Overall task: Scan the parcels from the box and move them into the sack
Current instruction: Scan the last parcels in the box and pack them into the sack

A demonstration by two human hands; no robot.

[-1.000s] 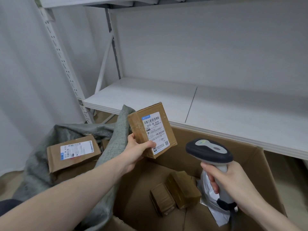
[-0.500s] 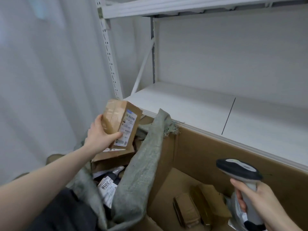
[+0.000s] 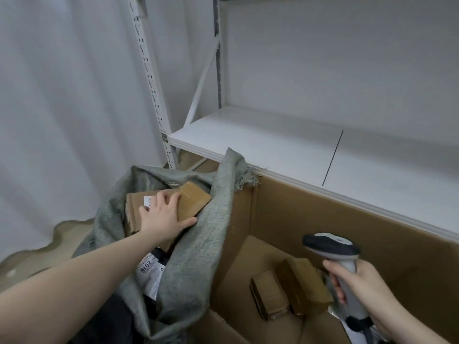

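Note:
A grey woven sack (image 3: pixel 198 256) stands open at the left of a large cardboard box (image 3: pixel 347 214). My left hand (image 3: pixel 161 214) rests inside the sack mouth with fingers spread flat on a small brown parcel (image 3: pixel 196 199), thumb along its near edge. That parcel lies label-down on a larger labelled carton (image 3: pixel 135 202). My right hand (image 3: pixel 360 281) grips the handle of a grey and black barcode scanner (image 3: pixel 332 247) over the box. On the box floor lie two small brown parcels (image 3: pixel 269 294) (image 3: pixel 305 286) side by side.
A white shelf board (image 3: pixel 273 145) runs just behind the box, with a perforated upright (image 3: pixel 151 83) at its left. A white mailer labelled 2016 (image 3: pixel 149 271) lies deeper in the sack. A white bag (image 3: pixel 352 331) sits under the scanner.
My left hand carried the small parcel from above the box leftward and down into the sack, turning its label face down. The scanner hand stayed over the box.

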